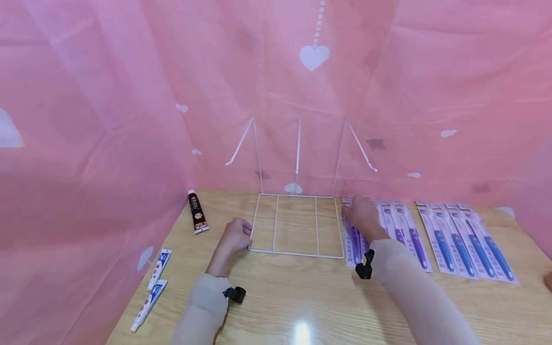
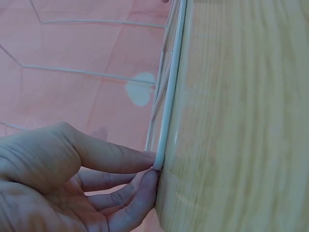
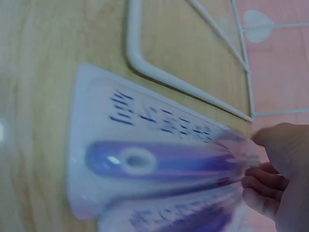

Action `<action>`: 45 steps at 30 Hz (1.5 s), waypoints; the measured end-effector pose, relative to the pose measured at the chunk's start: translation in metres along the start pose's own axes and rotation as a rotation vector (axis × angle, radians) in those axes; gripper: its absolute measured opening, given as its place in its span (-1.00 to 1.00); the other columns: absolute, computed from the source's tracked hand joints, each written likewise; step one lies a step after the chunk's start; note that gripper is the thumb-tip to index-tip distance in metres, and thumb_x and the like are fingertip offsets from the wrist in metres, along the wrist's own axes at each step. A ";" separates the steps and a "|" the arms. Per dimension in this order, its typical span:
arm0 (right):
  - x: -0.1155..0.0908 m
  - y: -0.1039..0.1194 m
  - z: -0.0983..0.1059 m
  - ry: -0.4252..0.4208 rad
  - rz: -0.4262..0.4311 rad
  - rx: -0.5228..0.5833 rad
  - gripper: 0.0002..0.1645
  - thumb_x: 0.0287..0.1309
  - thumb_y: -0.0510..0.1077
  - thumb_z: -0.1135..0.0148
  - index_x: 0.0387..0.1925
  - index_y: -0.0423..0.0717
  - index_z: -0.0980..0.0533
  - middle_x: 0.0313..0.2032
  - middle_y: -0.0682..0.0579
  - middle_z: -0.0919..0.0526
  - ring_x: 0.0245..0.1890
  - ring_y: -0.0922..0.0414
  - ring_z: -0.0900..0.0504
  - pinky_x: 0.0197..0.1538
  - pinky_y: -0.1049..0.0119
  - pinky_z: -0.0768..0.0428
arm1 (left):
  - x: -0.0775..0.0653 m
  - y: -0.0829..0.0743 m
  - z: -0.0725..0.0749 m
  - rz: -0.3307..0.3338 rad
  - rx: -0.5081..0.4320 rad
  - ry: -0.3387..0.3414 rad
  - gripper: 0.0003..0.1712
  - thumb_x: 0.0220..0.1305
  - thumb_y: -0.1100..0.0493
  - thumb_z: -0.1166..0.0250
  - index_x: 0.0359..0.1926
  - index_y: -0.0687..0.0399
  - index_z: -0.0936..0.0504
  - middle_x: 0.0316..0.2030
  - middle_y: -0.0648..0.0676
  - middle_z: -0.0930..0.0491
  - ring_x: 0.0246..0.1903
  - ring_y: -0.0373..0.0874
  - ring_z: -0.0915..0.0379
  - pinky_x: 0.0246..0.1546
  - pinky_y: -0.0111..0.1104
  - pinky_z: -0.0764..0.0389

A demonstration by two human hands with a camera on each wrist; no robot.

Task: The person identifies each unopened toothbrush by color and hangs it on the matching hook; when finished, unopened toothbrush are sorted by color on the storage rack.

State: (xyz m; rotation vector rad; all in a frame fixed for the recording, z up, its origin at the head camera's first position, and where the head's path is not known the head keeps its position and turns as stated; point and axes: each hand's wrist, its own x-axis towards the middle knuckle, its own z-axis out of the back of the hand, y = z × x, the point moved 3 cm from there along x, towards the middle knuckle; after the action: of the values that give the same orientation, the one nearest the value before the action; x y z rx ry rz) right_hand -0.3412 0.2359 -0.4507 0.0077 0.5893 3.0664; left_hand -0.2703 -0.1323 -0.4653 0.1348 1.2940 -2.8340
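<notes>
Pink cloth (image 1: 388,81) is backing the table (image 1: 276,302). Head: wire rack (image 1: 297,254) is standing beside toothbrush packs (image 1: 416,244). Left wrist: your left hand (image 2: 53,179) is pinching rack corner. Right wrist: your right hand (image 3: 292,169) is gripping one pack (image 3: 169,162) (far end).

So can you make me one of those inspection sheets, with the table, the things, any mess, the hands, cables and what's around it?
Surface: wood-grain table, with a bright glare spot near the front.
Job's things: white wire rack on the table; purple toothbrush packs to its right, then four blue toothbrush packs.
Clutter: dark tube and two small white tubes at the left; brownish thing at the right edge, too cut off to name.
Left hand: fingers pinch the rack's near left corner.
Right hand: at the far end of the purple pack beside the rack; grip unclear.
Cables: nothing seen.
Surroundings: pink cloth with white hearts.
</notes>
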 end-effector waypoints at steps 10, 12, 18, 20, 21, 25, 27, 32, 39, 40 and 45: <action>-0.007 -0.007 0.009 -0.092 0.023 0.001 -0.75 0.12 -0.24 -0.07 -0.62 -0.22 -0.35 -0.64 -0.11 -0.44 -0.62 -0.02 -0.44 -0.58 0.21 -0.38 | 0.002 -0.009 -0.010 -0.040 -0.011 0.013 -0.56 -0.35 0.56 -0.31 -0.27 0.34 -0.65 -0.43 0.09 -0.60 -0.40 -0.07 -0.52 -0.33 -0.33 -0.58; -0.009 -0.005 0.013 -0.129 0.067 0.016 -0.71 0.10 -0.26 -0.08 -0.68 -0.17 -0.29 -0.68 -0.08 -0.40 -0.65 0.00 -0.40 -0.59 0.21 -0.35 | 0.002 -0.009 -0.010 -0.042 -0.008 0.015 -0.56 -0.36 0.56 -0.30 -0.27 0.34 -0.64 -0.43 0.09 -0.59 -0.40 -0.07 -0.52 -0.33 -0.33 -0.58; -0.017 0.011 0.033 -0.276 0.222 0.077 -0.58 0.12 -0.27 -0.12 -0.78 -0.08 -0.23 -0.78 0.01 -0.32 -0.74 0.06 -0.32 -0.65 0.23 -0.28 | 0.003 -0.010 -0.008 -0.043 0.008 0.007 -0.57 -0.35 0.55 -0.30 -0.28 0.33 -0.64 -0.44 0.08 -0.60 -0.40 -0.08 -0.52 -0.33 -0.33 -0.58; -0.022 0.019 0.041 -0.322 0.259 0.081 -0.57 0.15 -0.25 -0.14 -0.78 -0.10 -0.26 -0.78 0.01 -0.32 -0.73 0.05 -0.31 -0.64 0.21 -0.27 | 0.003 -0.010 -0.007 -0.042 0.009 0.004 -0.57 -0.36 0.55 -0.30 -0.28 0.33 -0.64 -0.44 0.08 -0.59 -0.40 -0.08 -0.52 -0.32 -0.33 -0.58; -0.025 0.023 0.046 -0.345 0.275 0.081 -0.58 0.16 -0.24 -0.16 -0.77 -0.11 -0.28 -0.77 0.01 -0.33 -0.73 0.05 -0.32 -0.63 0.21 -0.28 | 0.003 -0.009 -0.006 -0.041 0.008 0.002 -0.57 -0.36 0.55 -0.29 -0.28 0.33 -0.64 -0.44 0.09 -0.59 -0.40 -0.07 -0.52 -0.32 -0.32 -0.58; -0.042 0.043 0.063 -0.430 0.347 0.097 -0.65 0.19 -0.23 -0.22 -0.69 -0.20 -0.43 -0.73 -0.01 -0.41 -0.71 0.06 -0.36 -0.61 0.22 -0.31 | 0.002 -0.008 -0.005 -0.034 0.001 0.006 -0.56 -0.37 0.56 -0.29 -0.27 0.34 -0.63 -0.42 0.10 -0.59 -0.38 -0.06 -0.52 -0.30 -0.31 -0.59; -0.053 0.053 0.071 -0.472 0.394 0.111 -0.69 0.20 -0.24 -0.24 -0.64 -0.23 -0.47 -0.71 -0.01 -0.42 -0.70 0.08 -0.36 -0.61 0.24 -0.32 | 0.002 -0.008 -0.005 -0.027 0.001 0.009 -0.56 -0.36 0.56 -0.29 -0.27 0.34 -0.63 -0.42 0.10 -0.60 -0.37 -0.06 -0.53 -0.29 -0.31 -0.59; -0.080 0.074 0.090 -0.567 0.507 0.102 -0.76 0.23 -0.26 -0.25 -0.54 -0.27 -0.49 -0.64 -0.03 -0.41 -0.66 0.09 -0.35 -0.58 0.25 -0.33 | 0.002 -0.007 -0.004 -0.018 0.006 0.007 -0.57 -0.35 0.56 -0.30 -0.28 0.32 -0.63 -0.43 0.08 -0.60 -0.37 -0.07 -0.53 -0.27 -0.31 -0.59; -0.110 0.099 0.110 -0.658 0.611 0.105 -0.84 0.20 -0.24 -0.31 -0.40 -0.29 -0.55 -0.55 -0.06 -0.49 -0.60 0.07 -0.45 -0.56 0.21 -0.46 | 0.000 -0.004 -0.001 -0.013 0.005 0.008 -0.58 -0.32 0.55 -0.28 -0.26 0.32 -0.63 -0.41 0.09 -0.60 -0.35 -0.05 -0.53 -0.25 -0.29 -0.59; -0.113 0.102 0.112 -0.670 0.629 0.113 -0.85 0.19 -0.25 -0.32 -0.39 -0.29 -0.55 -0.54 -0.06 -0.50 -0.59 0.08 -0.46 -0.56 0.20 -0.48 | -0.001 -0.003 -0.001 -0.015 0.006 0.005 -0.59 -0.32 0.55 -0.28 -0.27 0.32 -0.63 -0.41 0.09 -0.60 -0.35 -0.05 -0.54 -0.25 -0.28 -0.59; -0.125 0.113 0.122 -0.734 0.708 0.135 -0.85 0.13 -0.29 -0.37 -0.37 -0.30 -0.55 -0.54 -0.08 -0.51 -0.58 0.08 -0.46 -0.58 0.23 -0.48 | -0.002 -0.001 0.001 -0.021 0.007 -0.003 -0.60 -0.32 0.55 -0.27 -0.28 0.33 -0.62 -0.43 0.09 -0.60 -0.37 -0.05 -0.53 -0.27 -0.29 -0.58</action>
State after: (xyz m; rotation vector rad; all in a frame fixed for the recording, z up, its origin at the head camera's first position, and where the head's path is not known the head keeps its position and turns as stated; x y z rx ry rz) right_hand -0.2177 0.1735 -0.2958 1.5601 0.8474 3.2042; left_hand -0.2680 -0.1327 -0.4634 0.1180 1.2929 -2.8557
